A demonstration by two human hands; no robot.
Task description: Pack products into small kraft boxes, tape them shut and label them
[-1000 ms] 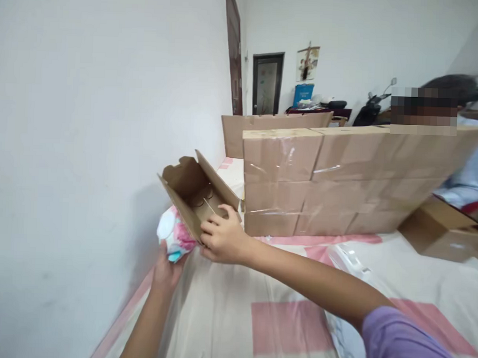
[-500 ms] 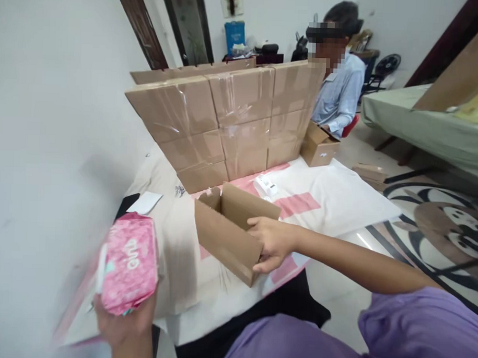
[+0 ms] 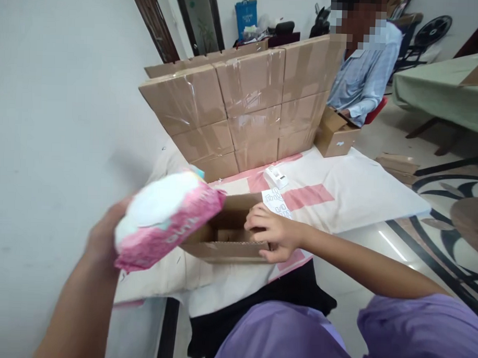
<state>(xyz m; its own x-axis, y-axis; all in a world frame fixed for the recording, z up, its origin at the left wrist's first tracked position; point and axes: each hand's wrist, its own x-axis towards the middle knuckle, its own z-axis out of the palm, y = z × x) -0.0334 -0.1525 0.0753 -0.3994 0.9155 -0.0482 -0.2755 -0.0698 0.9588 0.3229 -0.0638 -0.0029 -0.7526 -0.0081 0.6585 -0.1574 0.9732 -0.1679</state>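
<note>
My left hand point(image 3: 106, 232) grips a pink and white soft plastic packet point(image 3: 169, 218) at its left end. The packet is tilted, and its right end hangs over the left side of an open cardboard box point(image 3: 224, 251). My right hand point(image 3: 274, 230) is closed on the box's right end wall, with the thumb outside and the fingers over the rim. Part of the box's inside shows, with bare cardboard at the bottom. A printed white paper point(image 3: 276, 202) lies just behind my right hand.
Stacked, taped cartons point(image 3: 253, 106) stand at the back of the cloth-covered table point(image 3: 364, 188). A small white device point(image 3: 276, 176) sits before them. At the far right, a person point(image 3: 366, 74) in a light blue shirt has a hand at another open box point(image 3: 338, 135). A wall point(image 3: 49, 115) borders the left.
My left hand has lifted the packet up and right, turning it to lie over the box. The box has swung round to sit more square to me, with my right hand still at its end.
</note>
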